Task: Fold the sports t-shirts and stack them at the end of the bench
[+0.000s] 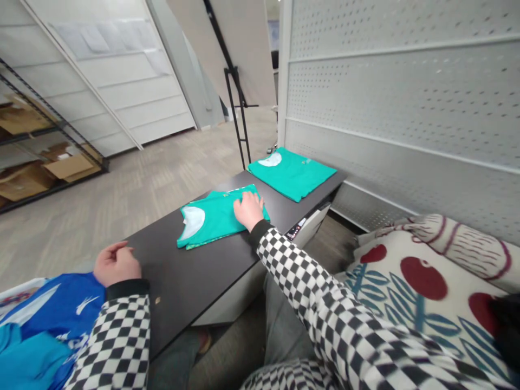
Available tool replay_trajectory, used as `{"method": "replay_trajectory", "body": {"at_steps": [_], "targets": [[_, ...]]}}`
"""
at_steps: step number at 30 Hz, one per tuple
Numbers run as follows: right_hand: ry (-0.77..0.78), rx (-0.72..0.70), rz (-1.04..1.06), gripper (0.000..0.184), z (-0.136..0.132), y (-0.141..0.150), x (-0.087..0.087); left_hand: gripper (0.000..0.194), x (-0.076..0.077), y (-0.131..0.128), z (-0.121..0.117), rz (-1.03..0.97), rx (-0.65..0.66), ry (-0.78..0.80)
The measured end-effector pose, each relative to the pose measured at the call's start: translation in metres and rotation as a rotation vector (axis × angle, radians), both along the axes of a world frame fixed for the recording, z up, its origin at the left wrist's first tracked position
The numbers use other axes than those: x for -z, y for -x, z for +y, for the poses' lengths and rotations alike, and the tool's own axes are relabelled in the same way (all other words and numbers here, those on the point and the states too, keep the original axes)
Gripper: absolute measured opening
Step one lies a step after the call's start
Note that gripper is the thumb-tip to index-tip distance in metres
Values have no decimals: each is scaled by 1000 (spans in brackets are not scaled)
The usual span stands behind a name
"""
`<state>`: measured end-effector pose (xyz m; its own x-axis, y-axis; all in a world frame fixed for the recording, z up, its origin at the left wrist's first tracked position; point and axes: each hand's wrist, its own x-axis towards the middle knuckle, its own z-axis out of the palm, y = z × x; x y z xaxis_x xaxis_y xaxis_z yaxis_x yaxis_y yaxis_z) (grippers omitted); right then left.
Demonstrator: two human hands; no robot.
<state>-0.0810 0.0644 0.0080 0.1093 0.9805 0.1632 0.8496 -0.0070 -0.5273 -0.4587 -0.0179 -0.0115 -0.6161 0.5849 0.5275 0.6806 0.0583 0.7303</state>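
Observation:
A folded teal T-shirt (219, 216) with a white inner neckline lies on the dark tabletop (190, 276), its collar toward the left. My right hand (249, 209) rests on the shirt's right end, fingers bent and closed on the cloth; the fingertips are partly hidden. Farther back, a second folded teal T-shirt (294, 174) lies flat with a small print on it. My left hand (117, 264) is loosely curled at the left of the table, with nothing visible in it. Beside that wrist is a heap with a blue printed garment (77, 303) and a lighter blue cloth (32, 357).
A perforated metal panel (390, 97) stands along the right. Below it is a patterned cushion (406, 276). A black stand (239, 119) rises behind the table. Shelving with cardboard boxes (69, 167) is at far left. An open compartment (311, 222) shows under the tabletop.

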Motion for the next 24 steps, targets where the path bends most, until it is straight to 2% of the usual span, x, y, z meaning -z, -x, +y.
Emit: {"method": "replay_trajectory", "body": {"at_steps": [3,7,11,14,16,19,21,24], "targets": [[-4,-159,-184,45,-52,-23,-3,25,2,-32,-23,121,69,-6],[15,-263,-323,52,-113,-44,-15,24,7,-73,-51,342,318,-19],[25,-433,-373,49,-160,-46,-29,25,13,-101,-69,458,526,82],[-2,-611,-341,47,-184,-38,-33,30,17,-113,-75,482,632,187],[-32,-666,-303,45,-188,-34,-33,34,19,-117,-75,492,633,254],[-110,-617,-237,41,-176,-35,-25,36,21,-118,-75,506,610,306],[-140,-614,-229,45,-161,-38,-14,36,23,-117,-75,509,611,307],[-118,-646,-281,59,-144,-41,8,36,25,-115,-75,503,610,304]]}}
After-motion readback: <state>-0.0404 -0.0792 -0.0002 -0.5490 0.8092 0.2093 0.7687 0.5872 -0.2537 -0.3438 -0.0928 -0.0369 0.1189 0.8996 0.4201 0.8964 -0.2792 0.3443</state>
